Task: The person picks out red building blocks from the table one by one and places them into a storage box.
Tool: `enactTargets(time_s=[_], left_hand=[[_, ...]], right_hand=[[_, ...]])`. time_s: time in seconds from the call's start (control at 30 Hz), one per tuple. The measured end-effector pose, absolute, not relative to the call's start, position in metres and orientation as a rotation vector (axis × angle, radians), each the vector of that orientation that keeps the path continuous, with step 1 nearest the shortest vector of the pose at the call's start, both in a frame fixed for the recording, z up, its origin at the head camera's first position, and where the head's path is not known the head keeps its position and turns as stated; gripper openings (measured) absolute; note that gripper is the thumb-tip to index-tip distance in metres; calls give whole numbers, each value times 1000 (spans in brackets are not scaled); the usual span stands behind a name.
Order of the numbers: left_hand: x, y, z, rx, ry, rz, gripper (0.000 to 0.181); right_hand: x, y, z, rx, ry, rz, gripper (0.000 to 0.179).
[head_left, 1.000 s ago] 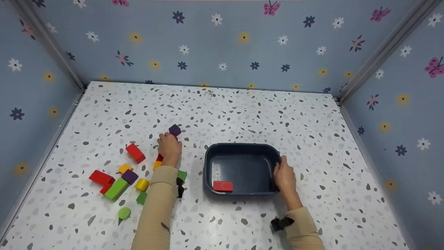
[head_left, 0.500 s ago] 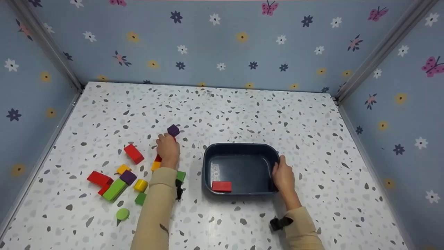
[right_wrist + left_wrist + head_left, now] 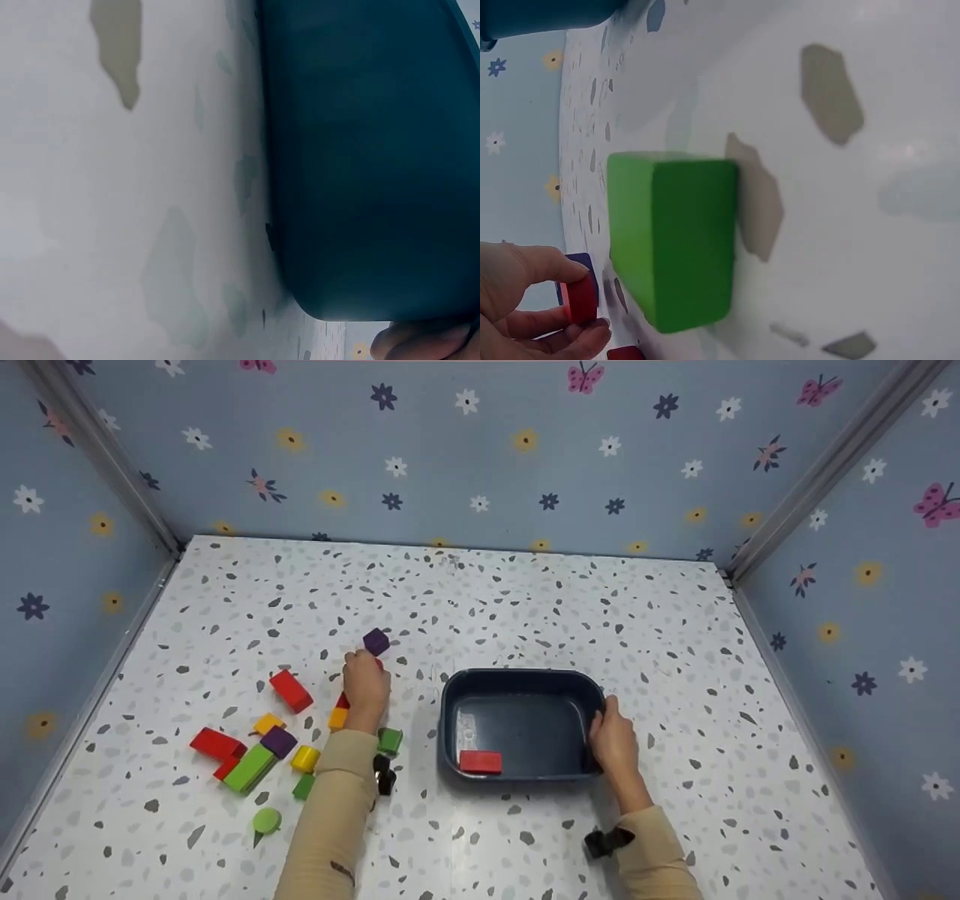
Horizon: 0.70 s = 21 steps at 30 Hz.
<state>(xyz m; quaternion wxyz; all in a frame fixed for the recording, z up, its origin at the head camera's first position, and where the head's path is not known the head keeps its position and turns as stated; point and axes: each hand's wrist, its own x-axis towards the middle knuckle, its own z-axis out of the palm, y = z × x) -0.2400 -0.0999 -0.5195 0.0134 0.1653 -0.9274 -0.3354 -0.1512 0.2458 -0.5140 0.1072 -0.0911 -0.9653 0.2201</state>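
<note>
My left hand (image 3: pixel 366 682) pinches a red block (image 3: pixel 580 300) between thumb and fingers, seen best in the left wrist view. Just beyond it sits a purple block (image 3: pixel 376 641). A green block (image 3: pixel 682 240) stands close to the left wrist camera. On the right, my right hand (image 3: pixel 616 739) grips the right end of a dark blue rectangular bin (image 3: pixel 523 780). One red block (image 3: pixel 480 762) lies inside the bin at its near left corner. The right wrist view is mostly the bin's outer wall (image 3: pixel 375 165), with part of the fingers at the bottom.
Left of my left forearm lie loose blocks: a red block (image 3: pixel 291 691), a light green block (image 3: pixel 250 769), a purple block (image 3: pixel 279 742), a yellow cylinder (image 3: pixel 305 759) and several others. Flowered panels (image 3: pixel 465 450) wall in the speckled tabletop (image 3: pixel 525 600).
My left wrist and forearm have shifted slightly, showing more of the green block beside the sleeve. The right hand, the bin and the loose blocks keep their places.
</note>
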Motion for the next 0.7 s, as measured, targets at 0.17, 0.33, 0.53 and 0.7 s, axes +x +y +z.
enactTargets(time_s=[0.17, 0.33, 0.53, 0.7], left_hand=[[-236, -98, -511, 463, -2860, -1082, 39], [-231, -92, -500, 397, -2819, -1096, 38], [-222, -80, -486, 324, -2747, -1174, 38], [-212, -69, -474, 216, -2659, -1189, 34]], right_hand=[[-152, 245, -513, -277, -2844, 652, 13], [-153, 245, -513, -276, -2857, 654, 14], [-152, 245, -511, -311, -2876, 673, 14], [-151, 245, -512, -310, -2880, 665, 15]])
